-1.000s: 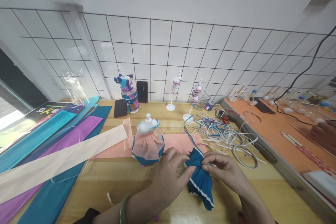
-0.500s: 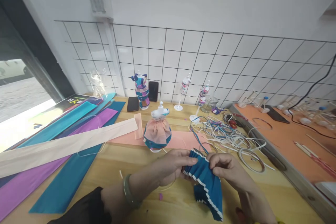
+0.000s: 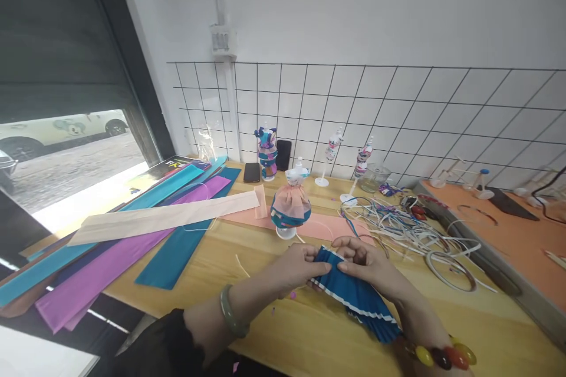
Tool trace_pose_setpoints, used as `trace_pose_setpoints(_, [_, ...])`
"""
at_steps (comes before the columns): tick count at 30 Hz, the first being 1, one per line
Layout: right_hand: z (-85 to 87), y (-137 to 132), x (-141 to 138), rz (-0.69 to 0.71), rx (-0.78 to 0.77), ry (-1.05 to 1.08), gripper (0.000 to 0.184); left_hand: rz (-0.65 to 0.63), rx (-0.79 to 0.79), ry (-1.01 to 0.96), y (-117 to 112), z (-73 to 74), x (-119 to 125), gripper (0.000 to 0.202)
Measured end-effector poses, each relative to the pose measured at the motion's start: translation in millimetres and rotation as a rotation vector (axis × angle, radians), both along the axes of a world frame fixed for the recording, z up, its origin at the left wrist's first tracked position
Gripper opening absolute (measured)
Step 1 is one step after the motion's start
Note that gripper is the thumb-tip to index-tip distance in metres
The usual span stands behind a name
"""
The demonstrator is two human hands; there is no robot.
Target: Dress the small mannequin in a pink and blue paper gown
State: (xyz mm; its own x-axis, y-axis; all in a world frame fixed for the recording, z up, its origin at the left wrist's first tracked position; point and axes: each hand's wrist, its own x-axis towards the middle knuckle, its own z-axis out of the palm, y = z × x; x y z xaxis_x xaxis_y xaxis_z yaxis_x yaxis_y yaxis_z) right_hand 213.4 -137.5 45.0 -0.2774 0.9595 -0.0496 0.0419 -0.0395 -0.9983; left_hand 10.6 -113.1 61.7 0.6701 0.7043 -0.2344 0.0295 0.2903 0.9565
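Note:
A pleated blue strip with white edges [image 3: 354,291] is held just above the tabletop. My left hand [image 3: 297,268] pinches its left end between thumb and fingers. Close beside it, my right hand [image 3: 369,265] grips the upper edge, thumb on the pleats. The strip's rest fans out below my right wrist, and part of it is folded underneath. Beyond my hands stands a small white dress form [image 3: 297,174] wearing a gathered peach and teal skirt [image 3: 290,206]. A peach strip [image 3: 322,228] lies flat behind it.
Teal [image 3: 177,259], purple [image 3: 145,247] and cream strips [image 3: 168,218] lie at the left, some past the table edge. Tangled cords [image 3: 389,224] and a ring-shaped roll [image 3: 451,271] lie right. More dress forms [image 3: 267,156] and a phone [image 3: 252,172] stand or lie near the wire grid.
The view has shifted, so more of the left side shows. My right hand has come closer to my left along the strip. The strip's hanging part now spreads further right.

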Motion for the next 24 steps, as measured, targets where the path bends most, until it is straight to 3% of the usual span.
trace_pose_setpoints(6, [-6.5, 2, -2, -0.013, -0.020, -0.021, 0.046, 0.012, 0.020, 0.049, 0, -8.1, -1, 0.011])
trace_pose_setpoints(13, [-8.0, 5, -2, -0.064, 0.025, -0.083, 0.044, -0.029, 0.032, -0.024, 5, -19.8, 0, 0.017])
trace_pose_setpoints(15, [-8.1, 5, -4, -0.070, 0.046, -0.110, 0.044, -0.032, 0.021, -0.048, 5, -22.5, 1, 0.024])
trace_pose_setpoints(19, [-8.4, 5, -11, -0.060, 0.074, -0.159, 0.042, 0.002, 0.043, -0.038, 6, -27.1, 4, 0.057])
trace_pose_setpoints(24, [-7.4, 4, -19, -0.079, 0.109, -0.190, 0.044, 0.054, 0.134, -0.021, 9, -42.7, 9, 0.082])
